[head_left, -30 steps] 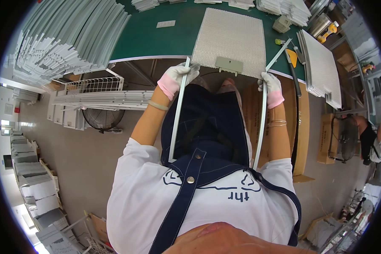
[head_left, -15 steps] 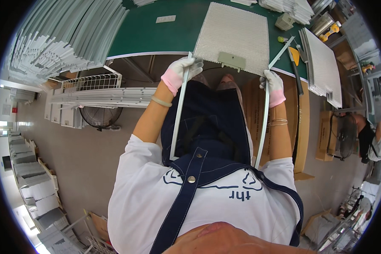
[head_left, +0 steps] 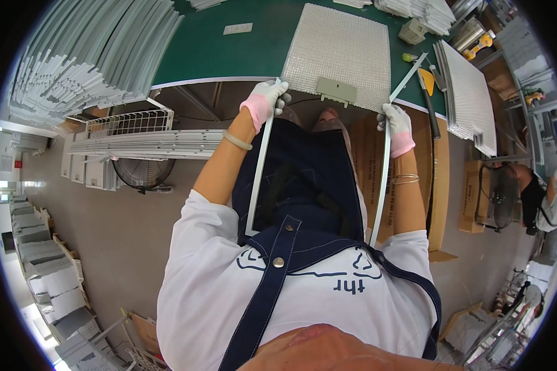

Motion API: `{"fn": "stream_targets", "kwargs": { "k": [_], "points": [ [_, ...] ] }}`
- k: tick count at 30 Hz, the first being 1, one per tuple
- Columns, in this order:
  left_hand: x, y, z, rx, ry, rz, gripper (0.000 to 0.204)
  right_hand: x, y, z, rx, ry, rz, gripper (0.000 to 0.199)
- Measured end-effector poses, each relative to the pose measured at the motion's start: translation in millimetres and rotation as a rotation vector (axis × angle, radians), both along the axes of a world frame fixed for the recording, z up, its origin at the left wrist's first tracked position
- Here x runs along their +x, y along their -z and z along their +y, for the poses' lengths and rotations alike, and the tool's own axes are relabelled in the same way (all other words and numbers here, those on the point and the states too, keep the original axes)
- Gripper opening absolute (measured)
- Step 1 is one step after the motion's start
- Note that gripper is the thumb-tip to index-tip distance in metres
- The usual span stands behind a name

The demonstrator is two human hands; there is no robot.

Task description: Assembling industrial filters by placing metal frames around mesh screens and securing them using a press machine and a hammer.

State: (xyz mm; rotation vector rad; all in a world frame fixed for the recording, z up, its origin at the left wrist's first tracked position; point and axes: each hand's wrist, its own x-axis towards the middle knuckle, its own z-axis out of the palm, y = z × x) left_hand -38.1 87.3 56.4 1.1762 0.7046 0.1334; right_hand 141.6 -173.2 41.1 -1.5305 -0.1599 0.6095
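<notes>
A thin pale metal frame strip (head_left: 260,170), bent at its corners, stands between my arms with its near side against my dark apron. My left hand (head_left: 268,99), in a white glove with a pink cuff, is closed round the strip's left end at the table edge. My right hand (head_left: 397,123), gloved alike, grips its right side near a corner. Past that corner, another leg slants out over the table. Between my hands, a silver mesh panel (head_left: 340,46) lies on the green table and overhangs its edge. A grey-green plastic piece (head_left: 336,90) sits at the panel's near edge.
Stacked pale frame strips (head_left: 99,49) fill the table's left end. At right lie a black-handled hammer (head_left: 430,108), a yellow-bladed scraper (head_left: 426,80) and stacked mesh panels (head_left: 467,93). Below stand a cardboard box (head_left: 439,191) and a floor fan (head_left: 143,173). Another person (head_left: 538,191) is far right.
My left hand's fingers have curled in round the strip's end, where they were stretched out before. My right hand keeps its grip. The whole view has shifted slightly.
</notes>
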Motion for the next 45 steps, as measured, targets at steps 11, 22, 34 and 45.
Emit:
{"fn": "stream_targets", "kwargs": {
  "k": [11, 22, 34, 45],
  "points": [
    [0, 5, 3, -0.035, 0.064, 0.023, 0.01, 1, 1, -1, -0.059, -0.004, -0.014, 0.019],
    [1, 4, -1, 0.074, 0.03, 0.063, 0.011, -5, -4, 0, -0.062, 0.014, -0.016, 0.017],
    [-1, 10, 3, -0.034, 0.056, -0.051, 0.018, -3, 6, 1, 0.127, 0.009, 0.141, 0.023],
    [-17, 6, -2, -0.06, 0.063, -0.026, 0.016, -18, -5, 0, 0.303, -0.135, 0.295, 0.015]
  ]
}}
